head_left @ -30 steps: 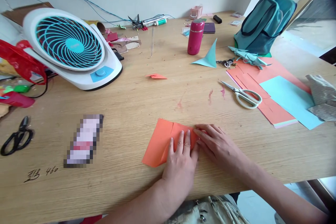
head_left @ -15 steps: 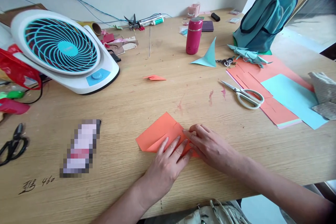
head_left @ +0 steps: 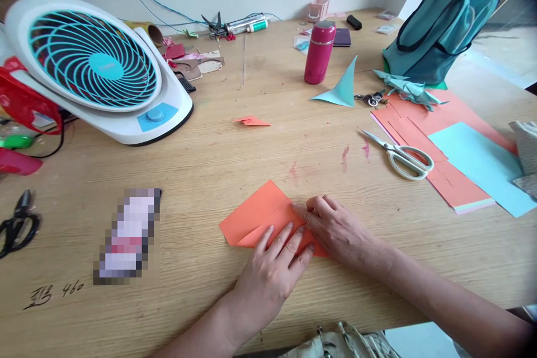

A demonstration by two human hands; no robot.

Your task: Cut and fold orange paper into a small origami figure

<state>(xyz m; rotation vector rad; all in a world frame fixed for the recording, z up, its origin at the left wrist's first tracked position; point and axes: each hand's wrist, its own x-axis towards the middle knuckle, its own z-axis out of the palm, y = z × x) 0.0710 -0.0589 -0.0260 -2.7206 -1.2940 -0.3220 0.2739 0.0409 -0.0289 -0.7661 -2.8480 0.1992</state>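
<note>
A folded sheet of orange paper (head_left: 258,210) lies on the wooden table in front of me, with a fold line running along its lower side. My left hand (head_left: 274,260) rests flat on its lower right part, fingers spread and pressing it to the table. At the paper's right edge is my right hand (head_left: 331,229), its fingers curled and the thumb and fingertips closed on that edge. The far right end of the sheet is partly hidden beneath both hands.
Scissors with white handles (head_left: 405,156) lie at the right, beside orange and blue sheets (head_left: 478,156). A small orange folded piece (head_left: 253,121), a blue folded piece (head_left: 342,89) and a pink flask (head_left: 320,53) stand farther back. A fan (head_left: 104,67) and a blurred-out flat object (head_left: 128,235) are left.
The view has shifted slightly, moving the table items in the picture. My right fingers have moved a little along the paper's edge, and its upper right edge lies smoother. My left hand stays on the sheet.
</note>
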